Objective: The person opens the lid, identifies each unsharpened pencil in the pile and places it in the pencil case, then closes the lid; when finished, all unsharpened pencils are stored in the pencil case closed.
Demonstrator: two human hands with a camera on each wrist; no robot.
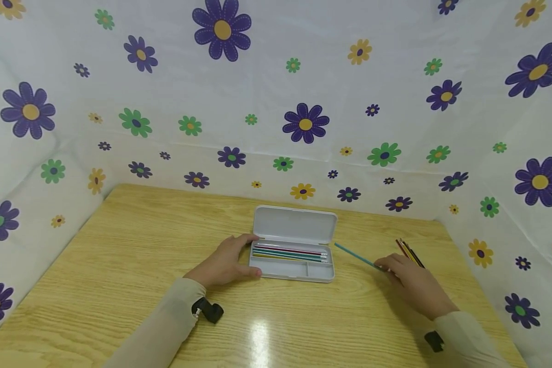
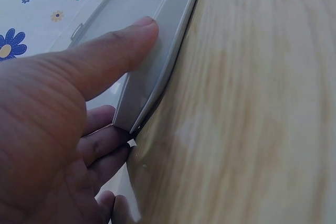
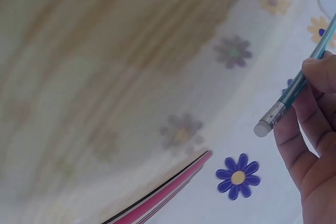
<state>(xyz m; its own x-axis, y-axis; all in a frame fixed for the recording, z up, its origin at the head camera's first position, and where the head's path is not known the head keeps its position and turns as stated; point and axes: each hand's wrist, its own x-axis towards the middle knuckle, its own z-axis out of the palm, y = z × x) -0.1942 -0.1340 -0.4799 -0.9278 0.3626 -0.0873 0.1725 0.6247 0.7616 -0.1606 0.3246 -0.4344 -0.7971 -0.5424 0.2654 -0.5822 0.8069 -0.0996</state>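
Note:
An opened grey-white pencil case (image 1: 280,267) lies on the table, its lid raised at the back. Several pencils (image 1: 287,253) lie lengthwise in its long compartment. My left hand (image 1: 223,263) holds the left end of the case. In the left wrist view, the thumb (image 2: 123,45) presses on the front wall, with the other fingers round the end. To the right of the case, my right hand (image 1: 414,283) pinches a teal pencil (image 1: 355,254) near its eraser end. The white eraser (image 3: 262,128) and metal band show in the right wrist view, and the far end points toward the case.
Several loose pencils (image 1: 409,252) lie together just beyond my right hand. The wooden table (image 1: 165,220) meets flower-printed white cloth (image 1: 257,92) at the back and both sides. A smaller compartment (image 1: 320,270) sits at the front right of the case.

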